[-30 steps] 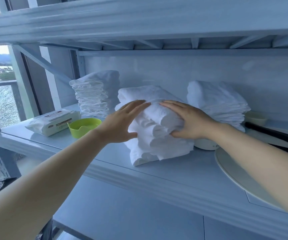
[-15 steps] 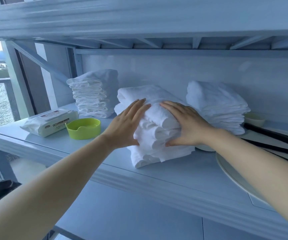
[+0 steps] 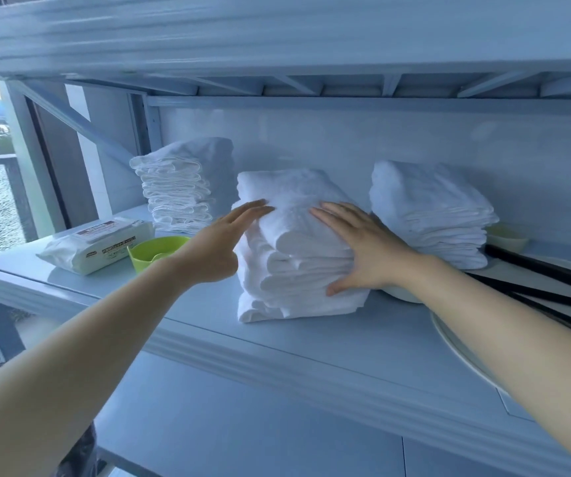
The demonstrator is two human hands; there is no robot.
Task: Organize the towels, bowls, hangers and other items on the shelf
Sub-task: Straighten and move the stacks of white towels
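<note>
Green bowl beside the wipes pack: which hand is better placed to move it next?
Left, probably. The left hand is open right next to the green bowl, nothing between them. The right hand lies flat on the far side of the middle towel stack, which blocks its path.

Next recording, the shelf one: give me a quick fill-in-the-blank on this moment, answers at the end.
1. The shelf holds ___ stacks of white towels.
2. The left hand and right hand both touch the ___ stack.
3. The bowl next to the wipes pack is ___.
Missing words: three; middle; green.
</note>
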